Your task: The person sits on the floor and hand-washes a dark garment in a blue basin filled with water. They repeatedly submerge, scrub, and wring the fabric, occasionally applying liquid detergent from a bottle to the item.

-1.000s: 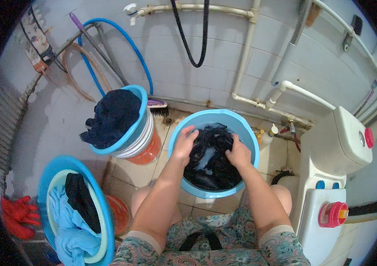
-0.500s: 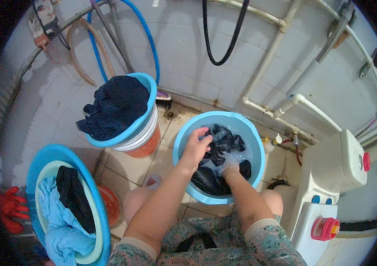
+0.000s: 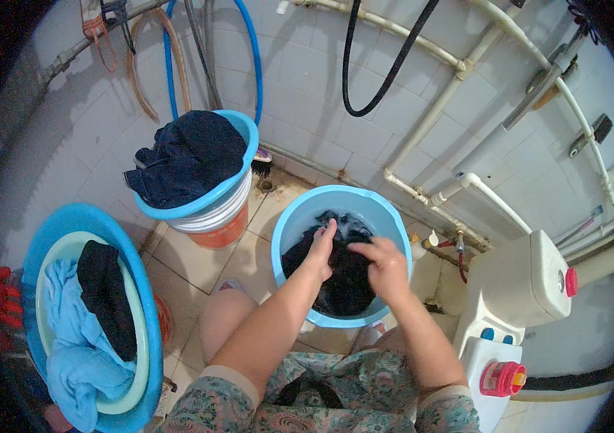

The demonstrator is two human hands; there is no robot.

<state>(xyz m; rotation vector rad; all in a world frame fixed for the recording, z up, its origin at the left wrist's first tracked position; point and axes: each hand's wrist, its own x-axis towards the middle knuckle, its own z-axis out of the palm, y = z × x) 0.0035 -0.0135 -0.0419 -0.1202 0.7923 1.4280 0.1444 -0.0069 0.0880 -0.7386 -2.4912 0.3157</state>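
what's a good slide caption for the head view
Left hand and right hand at black cloth in a basin, toilet to the right, blue cloth to the left.

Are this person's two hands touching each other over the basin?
Apart: the head view shows black cloth in the gap between the left hand and the right hand, whose extended finger stops short.

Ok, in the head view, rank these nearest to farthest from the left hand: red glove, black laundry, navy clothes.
1. Black laundry: beneath the left hand, in the blue basin.
2. Navy clothes: up and left in view.
3. Red glove: far left edge.
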